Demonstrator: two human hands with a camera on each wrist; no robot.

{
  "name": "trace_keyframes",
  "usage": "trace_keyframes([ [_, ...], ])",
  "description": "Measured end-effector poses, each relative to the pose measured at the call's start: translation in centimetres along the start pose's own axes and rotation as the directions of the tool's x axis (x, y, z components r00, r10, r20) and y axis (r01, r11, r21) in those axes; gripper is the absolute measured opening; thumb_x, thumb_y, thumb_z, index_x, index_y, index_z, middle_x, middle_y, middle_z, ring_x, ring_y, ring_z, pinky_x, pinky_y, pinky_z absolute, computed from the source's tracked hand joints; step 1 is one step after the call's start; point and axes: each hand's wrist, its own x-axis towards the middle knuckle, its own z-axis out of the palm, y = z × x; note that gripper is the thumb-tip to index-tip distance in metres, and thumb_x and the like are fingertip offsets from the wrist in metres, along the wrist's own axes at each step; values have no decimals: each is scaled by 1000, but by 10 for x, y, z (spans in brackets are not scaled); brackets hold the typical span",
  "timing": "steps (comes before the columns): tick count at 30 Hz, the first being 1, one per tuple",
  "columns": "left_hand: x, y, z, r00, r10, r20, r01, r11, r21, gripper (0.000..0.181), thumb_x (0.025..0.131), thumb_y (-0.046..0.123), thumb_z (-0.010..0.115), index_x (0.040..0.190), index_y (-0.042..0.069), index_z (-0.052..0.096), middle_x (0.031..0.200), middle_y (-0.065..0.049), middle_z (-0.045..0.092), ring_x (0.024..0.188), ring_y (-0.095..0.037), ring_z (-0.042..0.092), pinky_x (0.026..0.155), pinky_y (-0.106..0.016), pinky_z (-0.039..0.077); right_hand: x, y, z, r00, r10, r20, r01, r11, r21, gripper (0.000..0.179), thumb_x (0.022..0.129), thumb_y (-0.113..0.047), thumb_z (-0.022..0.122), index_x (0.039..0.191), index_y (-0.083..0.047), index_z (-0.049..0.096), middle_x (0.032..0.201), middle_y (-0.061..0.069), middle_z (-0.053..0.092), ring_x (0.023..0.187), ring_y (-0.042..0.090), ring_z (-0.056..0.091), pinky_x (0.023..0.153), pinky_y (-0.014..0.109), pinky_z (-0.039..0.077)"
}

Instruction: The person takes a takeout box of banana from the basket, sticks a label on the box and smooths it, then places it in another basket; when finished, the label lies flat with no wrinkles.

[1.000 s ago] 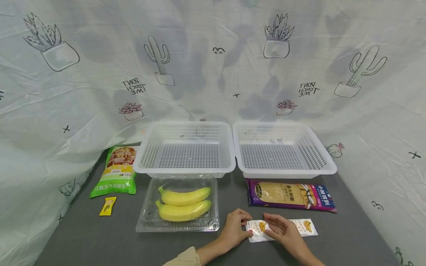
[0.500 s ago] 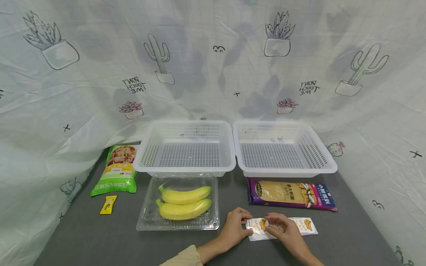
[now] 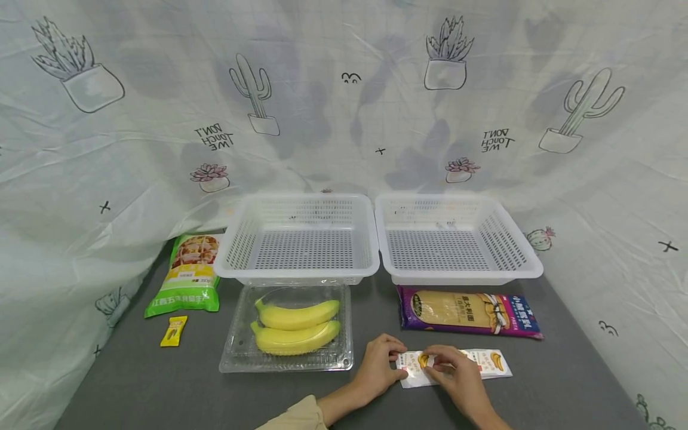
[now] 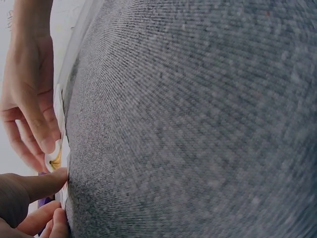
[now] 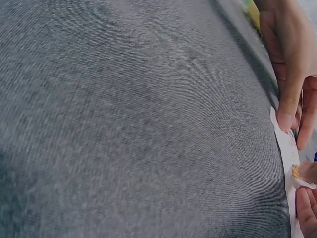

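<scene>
Toward the right edge of the table (image 3: 559,388), the left hand (image 3: 378,365) grips the sticker strip (image 3: 414,376); the right hand (image 3: 461,376) pinches its banana label (image 3: 423,361). The pasta packet (image 3: 470,312) lies between strip and right basket (image 3: 467,278).

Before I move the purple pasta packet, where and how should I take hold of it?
Probably take the pasta packet across its middle, from above and the near side: it lies flat, its length running left to right, and the right basket sits close behind it.
</scene>
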Motion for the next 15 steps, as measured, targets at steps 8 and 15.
trace_keyframes([
  [8, -1, -1, 1, 1000, 4, -10, -3, 1000, 6, 32, 64, -9, 83, 94, -4, 72, 95, -4, 61, 89, -12, 59, 76, -14, 51, -3, 4, 0, 922, -386, 37, 388, 920, -50, 31, 67, 11, 79, 85, -12, 72, 86, -4, 69, 76, 6, 64, 68, 16, 52],
  [15, 0, -1, 1, 1000, 17, -22, -17, 1000, 4, 29, 65, -10, 80, 92, -5, 71, 95, -5, 61, 90, -13, 60, 76, -14, 51, -9, -9, -4, 903, -429, 29, 406, 873, 270, 28, 70, 17, 74, 91, -1, 69, 89, 6, 67, 81, 10, 66, 66, 22, 56],
])
